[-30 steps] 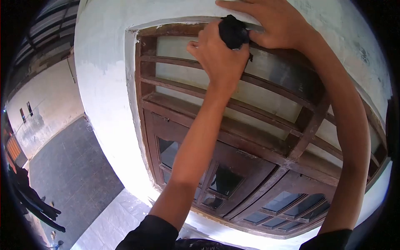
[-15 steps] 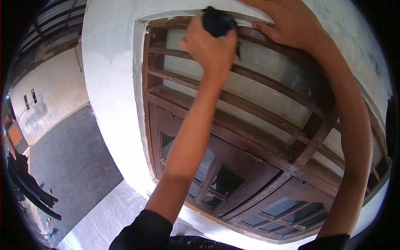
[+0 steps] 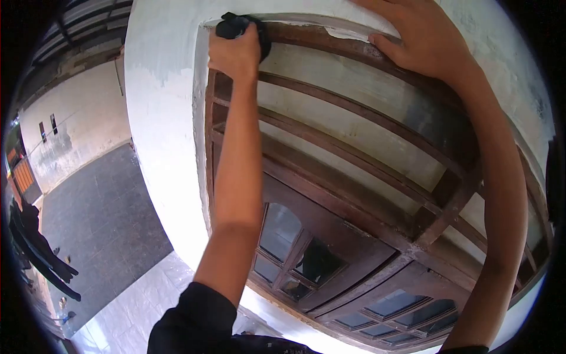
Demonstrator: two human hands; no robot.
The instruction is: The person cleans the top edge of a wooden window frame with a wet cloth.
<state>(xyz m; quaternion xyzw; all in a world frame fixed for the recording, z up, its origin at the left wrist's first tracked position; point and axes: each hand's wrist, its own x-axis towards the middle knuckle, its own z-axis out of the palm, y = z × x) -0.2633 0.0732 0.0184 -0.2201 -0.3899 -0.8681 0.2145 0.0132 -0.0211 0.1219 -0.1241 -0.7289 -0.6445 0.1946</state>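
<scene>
My left hand is raised to the top left corner of a brown wooden window frame and grips a black cloth, pressed against the top rail there. My right hand rests flat with spread fingers on the white wall just above the frame's top edge, its fingertips touching the rail. Horizontal wooden slats run across the upper opening between the two arms.
Below the slats are wooden doors with small glass panes. A white plastered wall surrounds the frame. To the left lie a dark tiled floor, a pale tiled strip and a far wall.
My left hand has slid the black cloth leftward along the top rail, from beside my right hand to the frame's top left corner. My right hand has stayed on the wall.
</scene>
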